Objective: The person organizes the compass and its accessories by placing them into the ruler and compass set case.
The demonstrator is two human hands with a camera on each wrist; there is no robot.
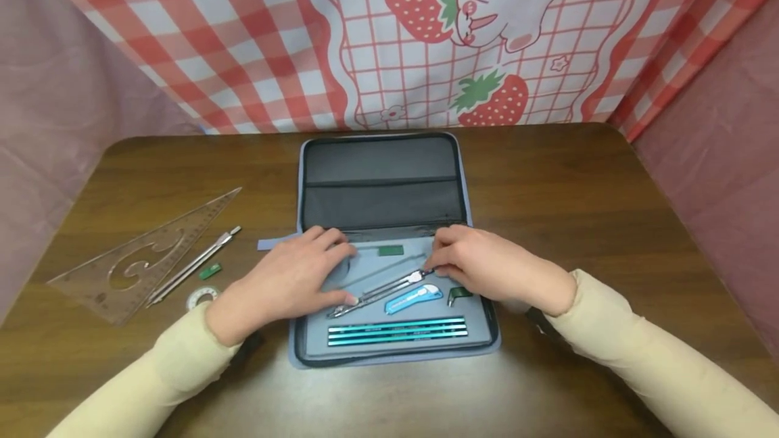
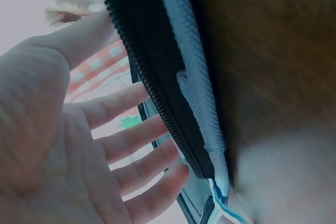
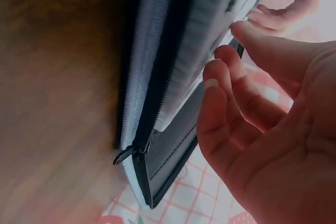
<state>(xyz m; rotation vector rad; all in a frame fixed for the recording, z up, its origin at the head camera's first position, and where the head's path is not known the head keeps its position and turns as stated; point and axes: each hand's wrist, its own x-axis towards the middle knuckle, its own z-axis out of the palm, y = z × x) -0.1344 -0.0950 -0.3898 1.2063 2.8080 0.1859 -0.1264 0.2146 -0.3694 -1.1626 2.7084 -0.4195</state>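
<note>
A zip pencil case [image 1: 389,359] lies open with a pale grey insert [image 1: 365,262] in its near half. On the insert a silver metal compass [image 1: 383,290] lies slantwise. My right hand [image 1: 481,262] pinches its upper right end with curled fingertips. My left hand [image 1: 298,272] spreads over the insert's left side, its thumb touching the compass's lower left end; the left wrist view shows its fingers fairly straight. Just below the compass is a blue utility cutter [image 1: 414,299]. Several teal pencils [image 1: 397,331] lie in a row near the front. A dark green piece with a metal end [image 1: 460,295] sits under my right hand.
Left of the case lie a clear set square [image 1: 146,249], another silver compass [image 1: 195,265], a small green sharpener-like piece [image 1: 209,271] and a round white dial-like piece [image 1: 202,296]. A small green block [image 1: 391,250] sits in the insert. The case's dark lid [image 1: 380,205] stands open behind.
</note>
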